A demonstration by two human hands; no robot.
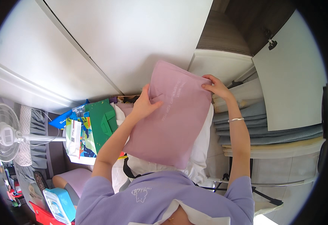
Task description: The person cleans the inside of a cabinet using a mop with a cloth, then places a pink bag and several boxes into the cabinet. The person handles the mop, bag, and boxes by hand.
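Note:
A pink fabric bag or folded cloth (168, 121) with white lettering is held up before my chest, tilted. My left hand (146, 105) grips its left edge, the thumb lying across the front and the other fingers hidden behind. At the upper right corner, my right hand (215, 86) pinches the fabric between thumb and fingers; a silver bangle (236, 119) circles that wrist. Beneath the pink piece, white cloth (203, 140) shows along its right side. Whether the pink piece is flat cloth or a filled bag, I cannot tell.
Large white cabinet doors (135, 36) stand ahead; one door (293, 76) hangs open at right beside a dark wooden compartment (225, 33). Folded grey cloths (245, 123) are stacked at right. Left are a green paper bag (100, 121), a white fan (3, 135) and a blue box (61, 204).

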